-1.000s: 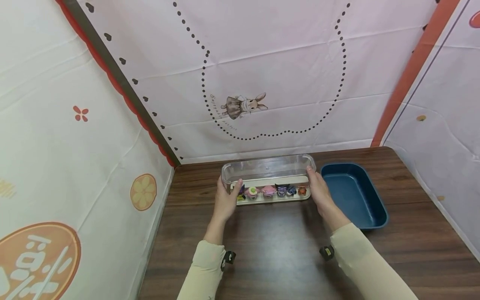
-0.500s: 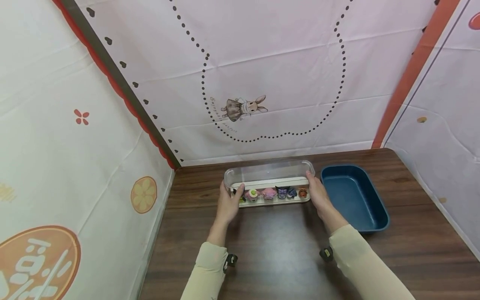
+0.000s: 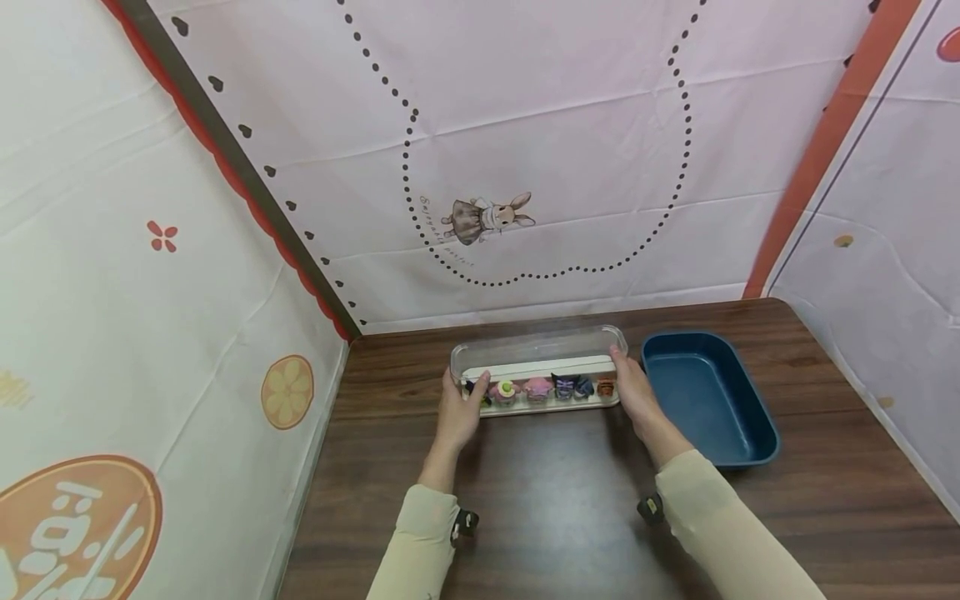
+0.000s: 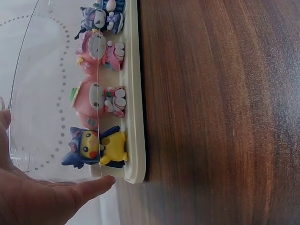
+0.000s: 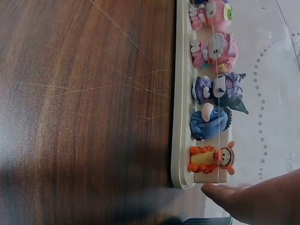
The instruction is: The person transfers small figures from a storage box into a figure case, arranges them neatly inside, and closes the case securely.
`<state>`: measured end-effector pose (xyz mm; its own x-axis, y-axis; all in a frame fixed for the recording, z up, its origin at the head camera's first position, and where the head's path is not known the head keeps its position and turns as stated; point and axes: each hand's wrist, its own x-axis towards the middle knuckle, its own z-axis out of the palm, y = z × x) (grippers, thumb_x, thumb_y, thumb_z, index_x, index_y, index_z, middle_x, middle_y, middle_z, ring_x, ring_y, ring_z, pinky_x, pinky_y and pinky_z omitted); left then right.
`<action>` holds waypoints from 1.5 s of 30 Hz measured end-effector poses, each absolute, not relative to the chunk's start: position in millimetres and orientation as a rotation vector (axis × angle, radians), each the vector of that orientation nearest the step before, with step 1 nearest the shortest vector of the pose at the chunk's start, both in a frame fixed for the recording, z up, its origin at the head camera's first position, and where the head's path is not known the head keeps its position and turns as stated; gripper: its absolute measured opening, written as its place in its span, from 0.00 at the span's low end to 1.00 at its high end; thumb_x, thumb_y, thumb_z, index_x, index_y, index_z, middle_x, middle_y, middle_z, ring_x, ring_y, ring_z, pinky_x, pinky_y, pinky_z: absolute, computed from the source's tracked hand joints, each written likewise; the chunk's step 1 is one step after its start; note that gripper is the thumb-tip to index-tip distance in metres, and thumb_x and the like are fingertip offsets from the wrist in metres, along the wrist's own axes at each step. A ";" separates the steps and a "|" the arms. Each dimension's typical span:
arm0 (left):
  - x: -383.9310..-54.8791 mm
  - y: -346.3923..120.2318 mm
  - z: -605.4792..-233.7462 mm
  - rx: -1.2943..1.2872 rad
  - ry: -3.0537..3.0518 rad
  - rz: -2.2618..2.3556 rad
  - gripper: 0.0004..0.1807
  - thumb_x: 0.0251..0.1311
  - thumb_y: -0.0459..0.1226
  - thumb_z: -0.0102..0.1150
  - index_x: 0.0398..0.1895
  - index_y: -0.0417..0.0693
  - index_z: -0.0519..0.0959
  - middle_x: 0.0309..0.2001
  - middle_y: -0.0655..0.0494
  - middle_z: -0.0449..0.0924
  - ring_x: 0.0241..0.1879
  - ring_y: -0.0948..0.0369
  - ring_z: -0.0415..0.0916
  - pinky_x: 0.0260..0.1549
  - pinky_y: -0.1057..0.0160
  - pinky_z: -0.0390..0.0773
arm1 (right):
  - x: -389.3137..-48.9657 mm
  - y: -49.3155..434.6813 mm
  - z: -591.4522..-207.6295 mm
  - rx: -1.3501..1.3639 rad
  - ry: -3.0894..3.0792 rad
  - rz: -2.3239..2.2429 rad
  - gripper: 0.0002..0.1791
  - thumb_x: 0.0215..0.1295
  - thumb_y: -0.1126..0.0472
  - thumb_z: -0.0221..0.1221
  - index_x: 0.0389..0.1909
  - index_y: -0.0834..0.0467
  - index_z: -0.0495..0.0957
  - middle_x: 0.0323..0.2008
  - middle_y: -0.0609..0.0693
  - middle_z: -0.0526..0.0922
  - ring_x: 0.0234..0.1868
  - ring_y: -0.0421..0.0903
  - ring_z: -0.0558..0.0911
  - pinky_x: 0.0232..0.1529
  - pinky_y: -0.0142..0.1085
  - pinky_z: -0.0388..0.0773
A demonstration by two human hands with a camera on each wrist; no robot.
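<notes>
A clear plastic cover is held over a long cream tray by both hands, one at each end. My left hand grips its left end, thumb towards the front. At the other end, my right hand grips the cover. Several small cartoon figurines stand in a row on the tray. In the left wrist view a yellow figurine in a dark blue hood is nearest the left hand. An orange tiger figurine is nearest the right thumb in the right wrist view. The cover's lower edge crosses in front of the figurines.
A dark blue rectangular basin sits on the brown wooden table, close to the right hand. Printed cloth hangs behind the table and along both sides.
Both hands have lowered the clear cover a little towards the tray, its edge now in front of the figurines' upper parts. The tray and basin stay in place.
</notes>
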<state>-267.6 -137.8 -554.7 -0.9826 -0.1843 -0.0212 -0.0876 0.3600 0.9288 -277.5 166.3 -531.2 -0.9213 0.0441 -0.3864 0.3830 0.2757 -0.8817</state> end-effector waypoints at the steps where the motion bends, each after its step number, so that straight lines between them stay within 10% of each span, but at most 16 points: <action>1: -267.7 -138.2 -556.3 0.257 -2.521 -1.711 0.55 0.66 0.64 0.59 0.83 0.44 0.48 0.80 0.35 0.55 0.81 0.43 0.54 0.80 0.44 0.54 | -276.7 166.0 -530.9 0.393 2.262 -1.687 0.57 0.72 0.21 0.26 0.84 0.61 0.38 0.84 0.65 0.42 0.83 0.66 0.44 0.81 0.64 0.43; 45: -266.6 -141.2 -583.9 0.279 -2.539 -1.696 0.50 0.67 0.58 0.63 0.82 0.46 0.51 0.78 0.34 0.60 0.79 0.41 0.57 0.79 0.42 0.55 | -276.3 166.8 -564.4 0.459 2.336 -1.604 0.52 0.77 0.27 0.28 0.83 0.65 0.45 0.82 0.66 0.47 0.83 0.65 0.48 0.82 0.59 0.46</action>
<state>-266.6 -141.2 -583.9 -0.9806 -0.1924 -0.0383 -0.1091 0.3724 0.9216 -276.3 166.8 -564.4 -0.9133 0.1060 -0.3933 0.4051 0.3364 -0.8501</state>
